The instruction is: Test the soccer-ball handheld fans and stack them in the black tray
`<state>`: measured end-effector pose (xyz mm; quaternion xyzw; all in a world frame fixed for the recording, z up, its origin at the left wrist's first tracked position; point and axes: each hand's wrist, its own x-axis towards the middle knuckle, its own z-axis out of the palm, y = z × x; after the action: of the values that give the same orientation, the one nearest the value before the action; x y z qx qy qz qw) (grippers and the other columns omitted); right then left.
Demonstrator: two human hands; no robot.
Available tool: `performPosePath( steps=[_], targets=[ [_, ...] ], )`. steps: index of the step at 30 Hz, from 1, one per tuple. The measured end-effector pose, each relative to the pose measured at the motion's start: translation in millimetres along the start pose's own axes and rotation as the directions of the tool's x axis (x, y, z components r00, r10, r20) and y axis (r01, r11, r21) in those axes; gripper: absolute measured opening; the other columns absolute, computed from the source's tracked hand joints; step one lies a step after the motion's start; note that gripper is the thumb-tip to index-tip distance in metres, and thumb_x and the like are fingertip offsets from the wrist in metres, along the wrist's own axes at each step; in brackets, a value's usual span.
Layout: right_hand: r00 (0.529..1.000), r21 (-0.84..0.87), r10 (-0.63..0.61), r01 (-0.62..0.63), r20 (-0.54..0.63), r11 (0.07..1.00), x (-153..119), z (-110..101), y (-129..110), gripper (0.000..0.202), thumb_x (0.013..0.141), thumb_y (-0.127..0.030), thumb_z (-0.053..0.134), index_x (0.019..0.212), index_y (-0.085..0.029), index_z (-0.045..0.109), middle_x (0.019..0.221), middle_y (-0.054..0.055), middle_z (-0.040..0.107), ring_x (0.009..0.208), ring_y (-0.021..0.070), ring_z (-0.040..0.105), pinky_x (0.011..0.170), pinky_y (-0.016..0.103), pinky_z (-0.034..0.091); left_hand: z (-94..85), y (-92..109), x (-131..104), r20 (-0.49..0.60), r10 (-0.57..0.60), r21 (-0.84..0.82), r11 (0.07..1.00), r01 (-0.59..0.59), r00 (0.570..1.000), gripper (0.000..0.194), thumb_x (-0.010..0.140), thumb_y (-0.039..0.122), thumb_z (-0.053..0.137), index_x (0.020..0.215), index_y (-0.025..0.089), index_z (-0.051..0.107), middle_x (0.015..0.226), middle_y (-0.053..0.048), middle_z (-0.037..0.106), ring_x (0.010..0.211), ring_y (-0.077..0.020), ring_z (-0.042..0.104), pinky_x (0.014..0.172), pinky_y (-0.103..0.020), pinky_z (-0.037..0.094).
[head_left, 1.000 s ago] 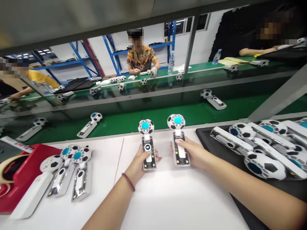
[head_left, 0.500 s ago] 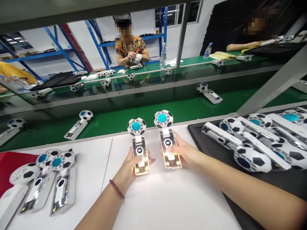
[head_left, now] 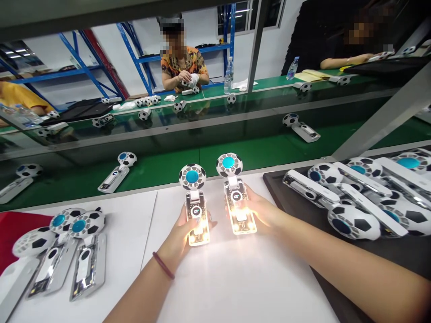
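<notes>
My left hand [head_left: 180,233] is closed around a handheld fan [head_left: 192,177] with a soccer-ball head and a clear body, the thumb lying on its front. My right hand [head_left: 266,211] grips a matching fan [head_left: 229,165] just to the right, its thumb blurred by the glare. Both fans stand upright side by side, blue discs facing me. Their round displays read 100, and warm lights glow in the lower bodies. Beneath them is a white work surface [head_left: 242,282].
Several fans [head_left: 88,264] lie at left near a red item [head_left: 16,224]. A dark tray [head_left: 340,264] at right holds several more. Beyond, a green conveyor [head_left: 161,170] carries spaced fans. Metal posts [head_left: 373,98] rise ahead; co-workers [head_left: 185,67] sit across.
The lights in both held fans glow brighter, most strongly in the right one. Fans on the near conveyor have shifted right; those on the far strip have shifted slightly left. My hands barely moved.
</notes>
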<state>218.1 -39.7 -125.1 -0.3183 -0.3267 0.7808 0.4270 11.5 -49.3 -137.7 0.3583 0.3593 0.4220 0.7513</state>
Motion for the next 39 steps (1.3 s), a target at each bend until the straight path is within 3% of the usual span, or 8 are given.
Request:
performPosePath(
  steps=[12, 23, 30, 39],
  targets=[
    [0.995, -0.048, -0.042, 0.038, -0.090, 0.998, 0.5, 1.2, -3.1, 0.048, 0.066, -0.020, 0.066, 0.105, -0.026, 0.038, 0.085, 0.000, 0.059, 0.075, 0.0180, 0.060, 0.068, 0.034, 0.047, 4.3, -0.1, -0.9, -0.027, -0.025, -0.011, 1.000, 0.025, 0.999, 0.037, 0.071, 0.025, 0.065, 0.104, 0.022, 0.049, 0.081, -0.001, 0.061, 0.074, -0.0152, 0.058, 0.096, -0.046, 0.038],
    [0.996, -0.004, -0.030, 0.030, -0.083, 1.000, -0.9, 0.3, 0.4, 0.046, 0.067, -0.021, 0.066, 0.104, -0.026, 0.039, 0.087, 0.000, 0.058, 0.076, 0.0160, 0.058, 0.072, 0.032, 0.046, 1.9, -3.0, 0.9, 0.024, -0.005, 0.071, 0.997, 0.003, 1.000, 0.041, 0.074, 0.026, 0.063, 0.108, 0.022, 0.041, 0.084, -0.001, 0.061, 0.069, -0.0143, 0.059, 0.096, -0.048, 0.037],
    [0.999, -0.018, 0.006, -0.007, -0.045, 1.000, -2.0, 0.8, -0.7, 0.067, 0.061, -0.016, 0.069, 0.115, -0.029, 0.031, 0.086, -0.001, 0.059, 0.078, 0.0167, 0.059, 0.072, 0.031, 0.046, -9.8, -11.2, 4.9, 0.117, 0.045, 0.145, 0.988, -0.062, 0.992, 0.055, 0.072, 0.025, 0.067, 0.116, 0.026, 0.034, 0.094, -0.002, 0.058, 0.081, -0.0166, 0.059, 0.094, -0.047, 0.039],
    [0.999, -0.045, -0.010, 0.008, -0.038, 0.999, -0.7, 1.0, 0.3, 0.068, 0.059, -0.016, 0.068, 0.114, -0.027, 0.029, 0.087, 0.000, 0.058, 0.079, 0.0177, 0.059, 0.074, 0.034, 0.046, -8.8, -9.8, 3.6, 0.115, 0.038, 0.119, 0.992, -0.052, 0.993, 0.060, 0.073, 0.026, 0.066, 0.120, 0.027, 0.029, 0.094, -0.002, 0.058, 0.082, -0.0160, 0.059, 0.094, -0.048, 0.039]
  ],
)
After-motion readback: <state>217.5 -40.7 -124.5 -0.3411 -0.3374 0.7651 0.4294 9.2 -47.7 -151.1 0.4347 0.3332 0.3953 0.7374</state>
